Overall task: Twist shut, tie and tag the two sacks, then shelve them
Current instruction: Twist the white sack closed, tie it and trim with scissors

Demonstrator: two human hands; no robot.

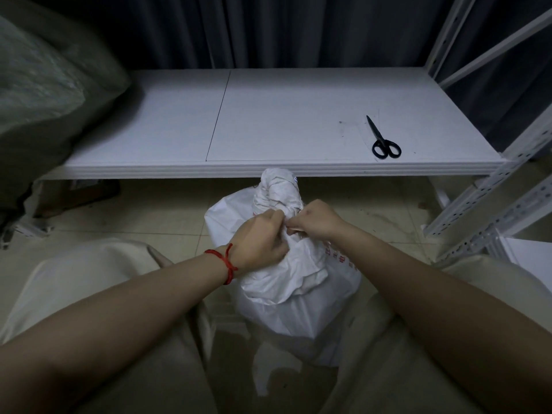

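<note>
Stood on the tiled floor between the knees, just short of the shelf edge: the white woven plastic sack [298, 282], its gathered neck pinched between the left hand [263, 237], fingers [276, 248] closed on the bunched fabric, and the right hand [316, 222], fingers curled shut on what looked like a tie end, too small to tell for sure. Best handled, by this reading, with the twist held tight low on the neck while the knot was cinched, to stop it unwinding. Beyond, on the white shelf board [268, 121], lay black-handled scissors [383, 141], well apart from a grey-green sack [44, 94] at far left.
</note>
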